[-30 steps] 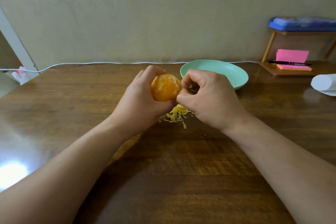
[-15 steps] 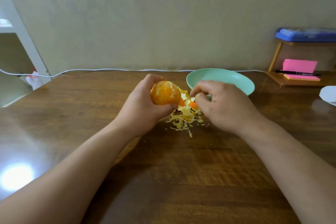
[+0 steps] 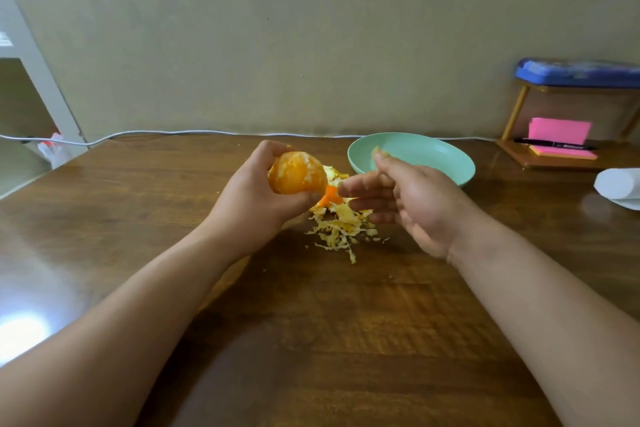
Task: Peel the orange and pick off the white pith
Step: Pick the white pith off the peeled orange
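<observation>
orange (image 3: 298, 173) in L hand (image 3: 249, 204), R hand (image 3: 408, 201) beside

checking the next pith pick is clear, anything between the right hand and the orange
Nothing visible does. Only a bare gap separates the right hand from the orange, which the left hand grips. The peel scraps lie lower, on the table.
</observation>
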The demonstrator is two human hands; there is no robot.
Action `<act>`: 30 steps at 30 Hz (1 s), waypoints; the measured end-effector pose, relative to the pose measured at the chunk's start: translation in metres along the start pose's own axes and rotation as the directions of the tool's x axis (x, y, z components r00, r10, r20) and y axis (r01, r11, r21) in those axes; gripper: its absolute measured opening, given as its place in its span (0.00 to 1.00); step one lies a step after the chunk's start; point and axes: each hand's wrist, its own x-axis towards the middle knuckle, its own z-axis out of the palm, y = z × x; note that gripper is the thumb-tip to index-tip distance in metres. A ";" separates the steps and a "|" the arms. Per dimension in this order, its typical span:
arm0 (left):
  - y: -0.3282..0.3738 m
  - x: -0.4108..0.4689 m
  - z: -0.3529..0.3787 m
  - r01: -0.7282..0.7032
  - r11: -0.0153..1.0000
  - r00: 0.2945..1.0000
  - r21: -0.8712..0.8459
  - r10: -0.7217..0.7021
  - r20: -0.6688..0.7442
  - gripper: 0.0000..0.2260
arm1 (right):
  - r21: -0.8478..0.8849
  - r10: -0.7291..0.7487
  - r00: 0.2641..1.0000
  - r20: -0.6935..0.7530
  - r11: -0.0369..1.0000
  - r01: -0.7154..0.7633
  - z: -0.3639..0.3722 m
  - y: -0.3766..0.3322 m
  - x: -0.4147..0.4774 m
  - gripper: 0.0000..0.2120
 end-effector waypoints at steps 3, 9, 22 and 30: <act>0.001 0.000 0.000 0.007 1.000 1.000 -0.019 -0.007 0.006 0.31 | 0.186 0.124 0.986 0.113 0.972 -0.144 -0.006 -0.001 0.002 0.35; 0.003 -0.001 0.001 0.012 1.000 1.000 -0.014 -0.011 0.019 0.31 | -0.228 -0.160 0.987 -0.019 0.962 0.151 -0.007 0.009 0.005 0.06; 0.002 -0.001 0.003 -0.005 1.000 1.000 -0.009 0.005 0.014 0.31 | -0.838 -0.346 0.930 0.128 0.463 0.287 0.007 0.013 -0.001 0.24; 0.003 -0.002 0.003 -0.015 1.000 1.000 0.002 0.015 0.020 0.30 | -0.866 -0.365 0.913 0.183 0.381 0.325 0.009 0.014 -0.002 0.20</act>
